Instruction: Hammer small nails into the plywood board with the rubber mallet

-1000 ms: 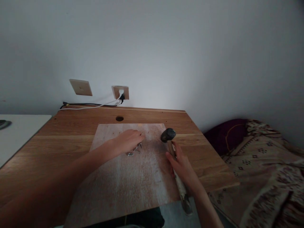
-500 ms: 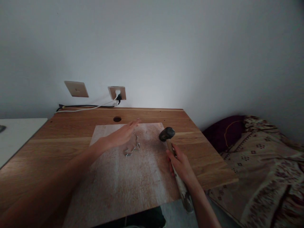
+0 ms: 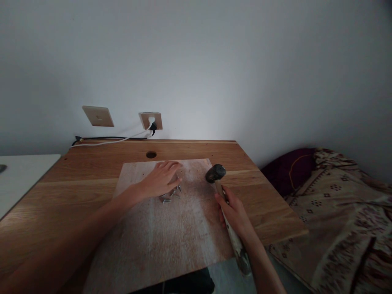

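My right hand (image 3: 234,210) is wrapped round the wooden handle of a hammer (image 3: 216,173), whose dark metal head points away from me over the right edge of a pale, worn board (image 3: 165,241). Above the board's upper middle, my left hand (image 3: 162,179) is palm down with its fingers bent and its thumb apart, and I see nothing held in it. Several shiny nails (image 3: 171,194) lie loose on the board just under and beside the left thumb. Part of the pile is covered by that hand.
The board rests on a wooden table (image 3: 260,192) against a wall. A socket (image 3: 151,121) with plugs and cables (image 3: 116,140) is behind, near a round hole (image 3: 151,154) in the tabletop. Patterned bedding (image 3: 333,204) lies to the right; a white surface (image 3: 24,175) stands left.
My left hand has lowered toward the nails, its fingers going from stretched out to bent with the thumb now visible. My right hand and the hammer have hardly moved.
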`<state>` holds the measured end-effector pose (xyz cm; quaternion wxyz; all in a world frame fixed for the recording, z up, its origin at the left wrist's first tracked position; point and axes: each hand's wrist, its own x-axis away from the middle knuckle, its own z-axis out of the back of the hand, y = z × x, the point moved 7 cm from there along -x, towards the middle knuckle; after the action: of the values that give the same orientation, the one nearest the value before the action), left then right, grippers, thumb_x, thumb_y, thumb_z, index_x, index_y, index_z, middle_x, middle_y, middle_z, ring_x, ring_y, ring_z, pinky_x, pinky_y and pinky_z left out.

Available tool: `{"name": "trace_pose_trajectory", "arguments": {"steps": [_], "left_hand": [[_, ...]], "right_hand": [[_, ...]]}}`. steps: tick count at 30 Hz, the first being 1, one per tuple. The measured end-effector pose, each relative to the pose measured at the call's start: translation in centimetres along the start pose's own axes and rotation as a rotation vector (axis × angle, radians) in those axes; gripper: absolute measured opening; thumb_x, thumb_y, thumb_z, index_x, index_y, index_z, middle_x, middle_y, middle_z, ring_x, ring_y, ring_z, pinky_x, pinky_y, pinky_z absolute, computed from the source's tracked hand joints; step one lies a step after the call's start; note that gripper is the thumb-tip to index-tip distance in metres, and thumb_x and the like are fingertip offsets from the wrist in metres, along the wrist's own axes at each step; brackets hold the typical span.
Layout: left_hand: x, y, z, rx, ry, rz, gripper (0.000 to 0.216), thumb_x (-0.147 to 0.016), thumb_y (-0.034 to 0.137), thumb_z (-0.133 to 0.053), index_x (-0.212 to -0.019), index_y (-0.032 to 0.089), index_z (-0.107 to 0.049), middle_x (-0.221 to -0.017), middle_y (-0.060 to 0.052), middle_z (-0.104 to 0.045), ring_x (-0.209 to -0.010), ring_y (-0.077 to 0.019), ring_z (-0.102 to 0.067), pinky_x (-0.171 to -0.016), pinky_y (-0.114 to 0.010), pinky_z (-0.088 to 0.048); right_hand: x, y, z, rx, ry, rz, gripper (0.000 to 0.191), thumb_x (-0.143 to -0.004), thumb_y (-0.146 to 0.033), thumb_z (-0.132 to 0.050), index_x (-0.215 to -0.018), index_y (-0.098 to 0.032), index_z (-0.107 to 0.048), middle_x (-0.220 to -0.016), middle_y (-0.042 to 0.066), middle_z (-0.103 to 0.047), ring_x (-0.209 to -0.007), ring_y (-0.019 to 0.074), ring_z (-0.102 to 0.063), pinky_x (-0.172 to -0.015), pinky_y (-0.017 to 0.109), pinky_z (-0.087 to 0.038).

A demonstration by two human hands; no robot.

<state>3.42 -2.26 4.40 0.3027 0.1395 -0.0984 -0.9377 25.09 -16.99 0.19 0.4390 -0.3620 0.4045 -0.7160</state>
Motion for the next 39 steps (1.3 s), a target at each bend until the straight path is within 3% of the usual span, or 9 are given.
{"name": "trace_pose_trajectory", "arguments": {"steps": [3, 8, 16, 21, 25, 31, 39], "left_hand": [[-0.7, 0.7, -0.3, -0.075, -0.061, 0.039, 0.022, -0.095, 0.034, -0.057, -0.103, 0.015, -0.067, -0.109, -0.014, -0.070, -0.104, -0.0303, -0.067, -0.096, -0.048, -0.050], [-1.7, 1.0, -0.7, -0.058, -0.159, 0.017, 0.010, -0.086, 0.014, -0.059, -0.093, 0.017, -0.065, -0.093, -0.009, -0.071, -0.087, -0.0236, -0.069, -0.075, -0.033, -0.051], [-2.1, 2.0, -0.2, -0.118, -0.161, -0.062, 0.014, -0.085, 0.009, -0.060, -0.093, 0.016, -0.069, -0.096, -0.011, -0.071, -0.088, -0.0245, -0.069, -0.076, -0.033, -0.052], [-5.8, 1.0, -0.7, 0.305, -0.006, 0.026, 0.018, -0.081, 0.007, -0.063, -0.095, 0.017, -0.070, -0.084, -0.002, -0.073, -0.075, -0.0166, -0.067, -0.071, -0.027, -0.050], [-8.2, 1.2, -1.5, 0.516, 0.120, 0.009, 0.013, -0.086, 0.013, -0.065, -0.097, 0.017, -0.072, -0.089, -0.003, -0.077, -0.079, -0.0150, -0.069, -0.077, -0.026, -0.051], [-8.9, 0.9, -3.7, 0.541, 0.146, 0.004, 0.012, -0.083, 0.008, -0.068, -0.091, 0.016, -0.074, -0.085, -0.002, -0.077, -0.078, -0.0156, -0.069, -0.075, -0.025, -0.050], [-9.1, 1.1, -4.5, 0.483, 0.137, -0.029, 0.016, -0.082, 0.006, -0.067, -0.091, 0.017, -0.075, -0.084, -0.002, -0.076, -0.077, -0.0165, -0.070, -0.073, -0.025, -0.048]], "right_hand": [[0.0, 0.0, 0.0, 0.009, -0.008, 0.012, 0.049, -0.093, -0.049, -0.051, -0.130, -0.018, -0.055, -0.056, -0.006, -0.055, -0.034, 0.0165, -0.051, -0.032, 0.027, -0.042], [0.0, -0.1, 0.0, -0.004, -0.007, 0.008, 0.049, -0.092, -0.051, -0.051, -0.128, -0.019, -0.056, -0.058, -0.005, -0.057, -0.035, 0.0177, -0.053, -0.033, 0.028, -0.042], [0.0, -0.7, -0.2, -0.017, -0.035, -0.014, 0.040, -0.092, -0.053, -0.049, -0.114, -0.021, -0.056, -0.063, -0.006, -0.058, -0.034, 0.0140, -0.052, -0.030, 0.025, -0.039], [-0.3, -1.3, -0.3, -0.066, -0.128, -0.061, 0.034, -0.090, -0.051, -0.049, -0.108, -0.021, -0.052, -0.059, -0.008, -0.055, -0.034, 0.0134, -0.051, -0.031, 0.024, -0.040], [-1.0, -2.2, -0.1, -0.057, -0.101, -0.024, 0.030, -0.089, -0.049, -0.051, -0.101, -0.021, -0.054, -0.056, -0.009, -0.050, -0.034, 0.0112, -0.046, -0.032, 0.023, -0.038], [-1.9, -1.7, -0.5, -0.107, -0.066, -0.015, 0.034, -0.087, -0.050, -0.054, -0.105, -0.021, -0.055, -0.054, -0.008, -0.050, -0.034, 0.0116, -0.045, -0.032, 0.022, -0.036], [-2.0, -0.8, -0.6, -0.172, -0.046, -0.028, 0.036, -0.084, -0.054, -0.062, -0.103, -0.023, -0.056, -0.052, -0.009, -0.052, -0.032, 0.0128, -0.045, -0.030, 0.023, -0.035]]}}
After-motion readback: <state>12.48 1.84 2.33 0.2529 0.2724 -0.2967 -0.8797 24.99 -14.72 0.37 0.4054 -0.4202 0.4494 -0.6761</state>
